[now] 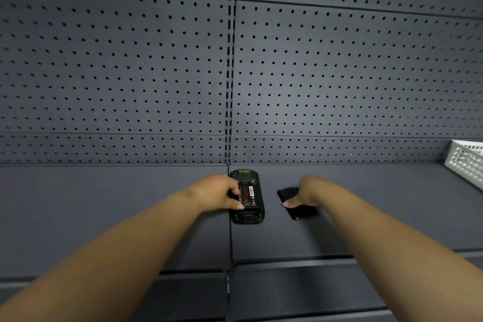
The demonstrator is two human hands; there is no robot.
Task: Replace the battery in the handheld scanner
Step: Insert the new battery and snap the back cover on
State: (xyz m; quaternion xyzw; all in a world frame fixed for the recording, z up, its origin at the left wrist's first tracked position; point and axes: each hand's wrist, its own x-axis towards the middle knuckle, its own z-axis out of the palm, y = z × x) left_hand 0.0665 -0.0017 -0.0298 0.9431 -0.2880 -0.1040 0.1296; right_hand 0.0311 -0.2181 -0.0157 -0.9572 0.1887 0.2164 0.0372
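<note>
Head view:
Handheld scanner (247, 197): black, lying face down on the dark grey shelf (366, 217), close to the pegboard back wall (339, 73); its back is uncovered.
Battery (248, 196): black, with a label of red and white print, seated in the scanner's open back.
Left hand (217, 191): fingers curled over the scanner's left edge, thumb tip on the battery's lower corner; gripping the scanner.
Right hand (304, 193): resting palm down on a flat black piece (300, 210), perhaps the battery cover, just right of the scanner; fingers hidden, grip cannot be told.
White perforated basket (467, 162): far right on the shelf, well apart.
</note>
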